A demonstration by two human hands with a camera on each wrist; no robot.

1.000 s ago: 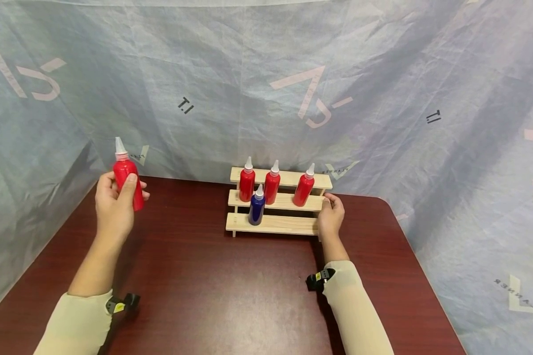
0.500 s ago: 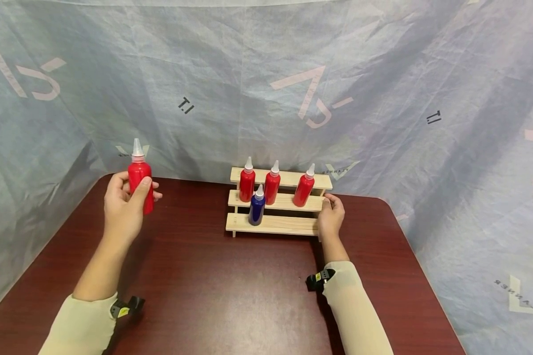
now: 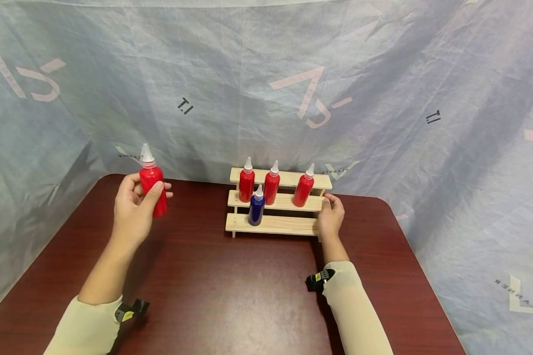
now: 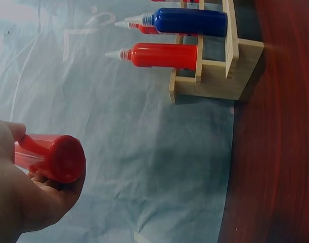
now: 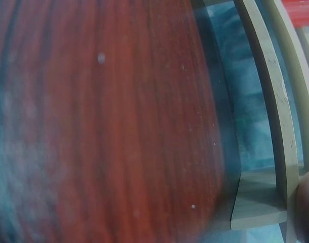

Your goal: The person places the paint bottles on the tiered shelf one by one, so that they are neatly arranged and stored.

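Note:
My left hand (image 3: pixel 133 212) grips a red squeeze bottle (image 3: pixel 151 176) with a pointed white nozzle, held nearly upright above the table's left part. In the left wrist view the round base of this bottle (image 4: pixel 68 158) faces the camera. My right hand (image 3: pixel 330 219) holds the right end of a three-tier wooden rack (image 3: pixel 293 225), thumb at the middle board. Three more red bottles stand on the middle tier: one at the left (image 3: pixel 246 186), its neighbour (image 3: pixel 271 190), and one at the right (image 3: pixel 303 191). A blue bottle (image 3: pixel 256 212) stands on the lowest tier, left side.
The dark red-brown table (image 3: pixel 222 286) carries the rack near its back edge. A grey printed cloth (image 3: pixel 222 98) hangs behind the table and along both sides. A small black camera (image 3: pixel 135 309) sits on the left wrist, another black camera (image 3: pixel 317 280) on the right.
My left hand has moved right, toward the rack, and slightly lower in the head view, carrying the red squeeze bottle. My right hand, the rack and its bottles have stayed put.

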